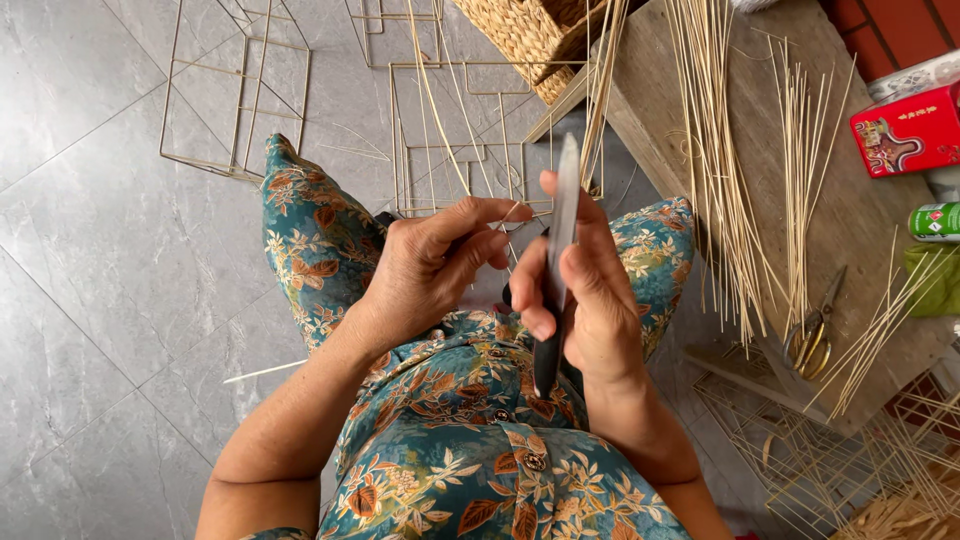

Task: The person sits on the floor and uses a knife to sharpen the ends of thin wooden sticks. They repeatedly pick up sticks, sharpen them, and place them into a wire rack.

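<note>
Right hand (590,290) – fingers grip knife (558,250) | left hand (430,265) – fingers pinch thin strip (515,213) | wicker basket (525,35)

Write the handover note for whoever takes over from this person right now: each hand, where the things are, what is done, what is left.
Right hand: shut on a knife, blade pointing up and away.
Left hand: fingers pinched on a thin bamboo strip at the blade.
Loose bamboo strips and scissors lie on the wooden bench to the right.
Done: frames of thin strips stand on the floor ahead.
Left: the strip is still at the knife; many loose strips are unused.
</note>
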